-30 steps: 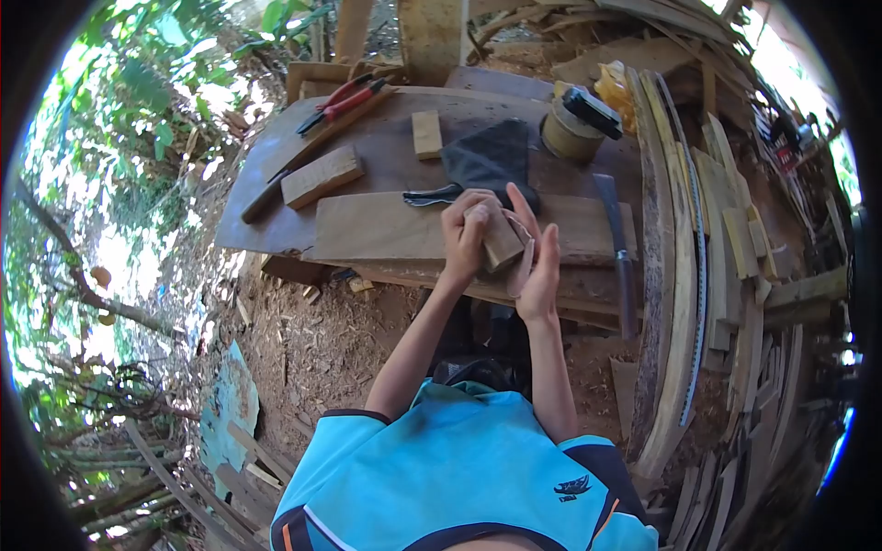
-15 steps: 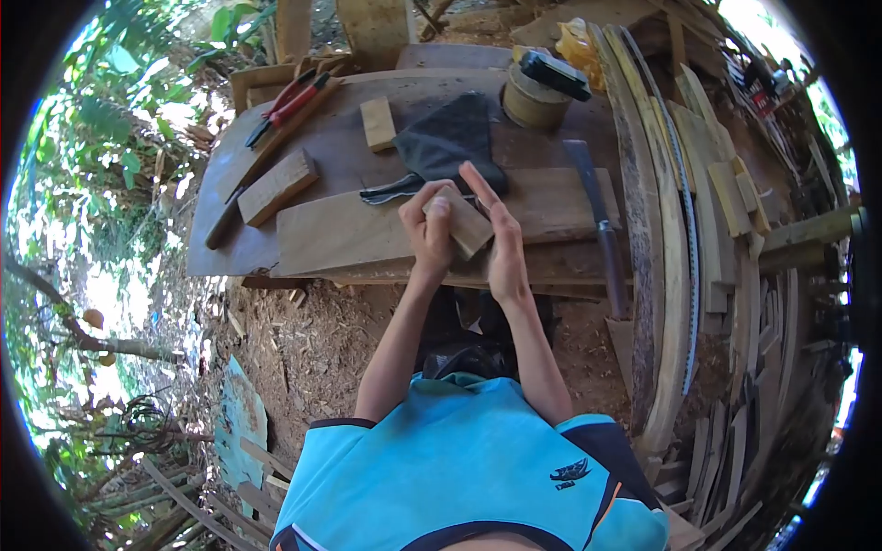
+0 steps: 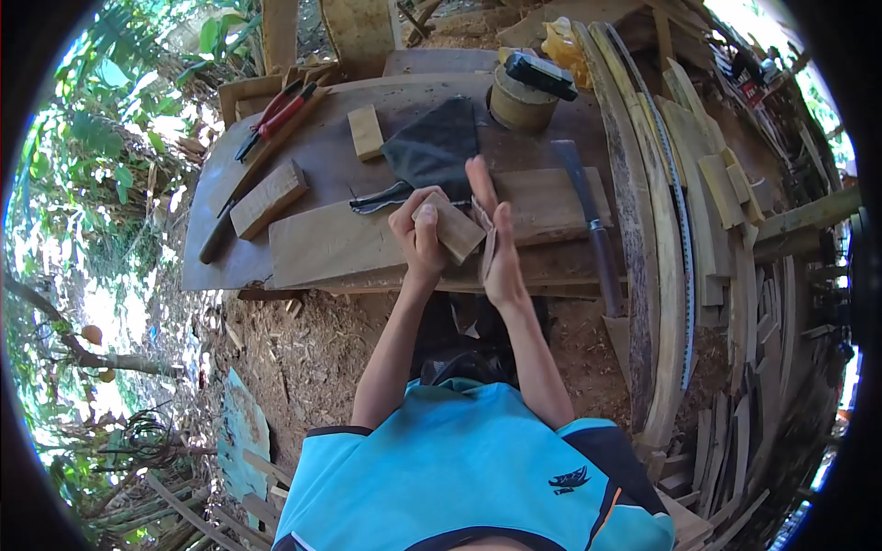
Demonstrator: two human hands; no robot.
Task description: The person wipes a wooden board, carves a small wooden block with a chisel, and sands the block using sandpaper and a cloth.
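Observation:
My left hand (image 3: 418, 237) is closed round a small wooden block (image 3: 459, 231), thumb on its upper face, above the front part of the workbench. Beside the block's right end, my right hand (image 3: 503, 262) is held upright with its fingers stretched out. A thin brownish sheet that looks like sandpaper (image 3: 488, 241) lies along its palm, facing the block; a narrow gap shows between them. Behind the hands lies a dark cloth (image 3: 432, 147). Beneath them a long flat board (image 3: 331, 241) rests on the bench.
On the workbench (image 3: 322, 115) are two more wooden blocks (image 3: 366, 133) (image 3: 268, 199), red-handled pliers (image 3: 283, 115), a knife with a long handle (image 3: 597, 234) and a round container (image 3: 521, 101) with a dark device on top. Long planks (image 3: 634, 230) stand along the right side.
My right hand has come away from the block's end, and the sheet on its palm now shows. The block is still in my left hand. The whole view has shifted slightly.

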